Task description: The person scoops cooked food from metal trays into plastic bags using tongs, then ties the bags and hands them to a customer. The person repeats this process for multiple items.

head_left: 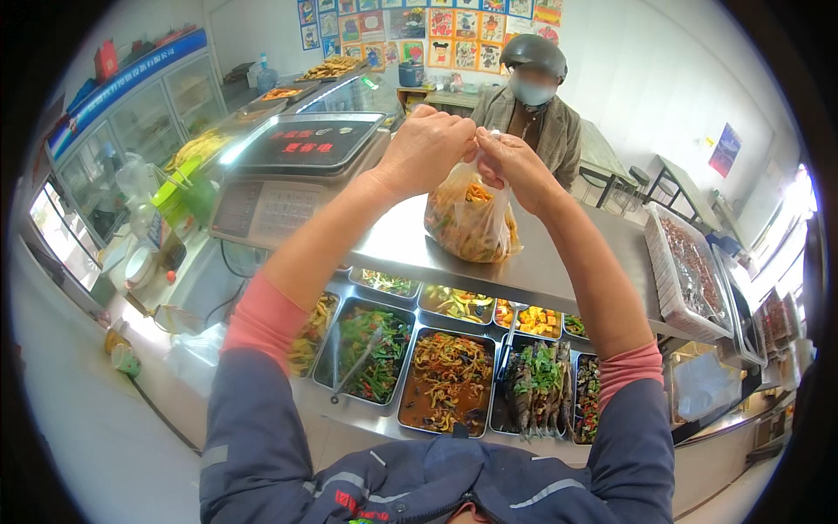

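Observation:
A clear plastic bag [474, 223] filled with orange and green food hangs by its gathered top above the steel counter [576, 262]; whether its bottom touches the metal I cannot tell. My left hand [429, 150] is closed at the top of the bag, fingers curled. My right hand [517, 166] pinches the bag's neck right beside it. Both arms reach forward over several steel trays of cooked dishes. Left of my left hand sits a weighing scale [301, 144] with a dark platform.
A person in a helmet and mask [531, 105] stands across the counter. Below my arms are trays of greens [377, 349], shredded food [449, 371] and whole fish [534, 393], with tongs [358, 362]. At right is a white basket [685, 271]; a glass-door fridge [144, 105] stands far left.

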The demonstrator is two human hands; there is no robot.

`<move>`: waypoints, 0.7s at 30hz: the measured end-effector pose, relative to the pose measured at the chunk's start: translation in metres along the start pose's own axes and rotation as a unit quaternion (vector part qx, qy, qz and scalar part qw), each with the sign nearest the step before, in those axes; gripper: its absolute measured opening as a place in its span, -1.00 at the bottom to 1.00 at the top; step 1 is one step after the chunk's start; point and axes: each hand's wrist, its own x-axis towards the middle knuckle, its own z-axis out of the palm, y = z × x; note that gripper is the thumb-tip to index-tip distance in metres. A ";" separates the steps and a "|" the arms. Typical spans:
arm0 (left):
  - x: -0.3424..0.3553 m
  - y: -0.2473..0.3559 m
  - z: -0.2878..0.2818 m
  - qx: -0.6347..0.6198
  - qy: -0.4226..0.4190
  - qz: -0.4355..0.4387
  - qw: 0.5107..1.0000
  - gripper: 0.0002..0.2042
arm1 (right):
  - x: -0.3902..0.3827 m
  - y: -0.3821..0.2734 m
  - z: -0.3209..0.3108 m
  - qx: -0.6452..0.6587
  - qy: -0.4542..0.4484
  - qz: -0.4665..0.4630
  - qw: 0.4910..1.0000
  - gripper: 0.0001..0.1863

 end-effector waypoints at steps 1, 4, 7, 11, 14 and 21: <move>-0.001 0.001 0.001 0.033 0.030 0.056 0.997 -0.93 | 0.000 0.000 0.000 -0.008 -0.007 -0.019 1.000 -0.60; -0.005 0.005 -0.001 0.098 0.056 0.029 0.993 -0.95 | -0.001 0.000 -0.001 0.111 0.012 0.019 0.994 -0.64; -0.014 0.007 -0.003 0.017 0.032 0.043 0.998 -0.93 | -0.002 -0.001 -0.007 0.059 0.015 0.052 0.997 -0.73; -0.014 -0.002 0.009 -0.239 -0.011 -0.214 0.947 -0.81 | -0.004 -0.004 -0.012 -0.188 -0.023 -0.059 0.980 -0.88; -0.005 -0.008 0.029 -0.376 -0.028 -0.180 0.908 -0.72 | -0.006 -0.006 -0.008 -0.505 0.006 -0.247 0.827 -0.92; -0.003 -0.011 0.028 -0.419 -0.162 -0.215 0.867 -0.75 | -0.019 -0.011 -0.002 -0.755 0.165 -0.411 0.483 -0.92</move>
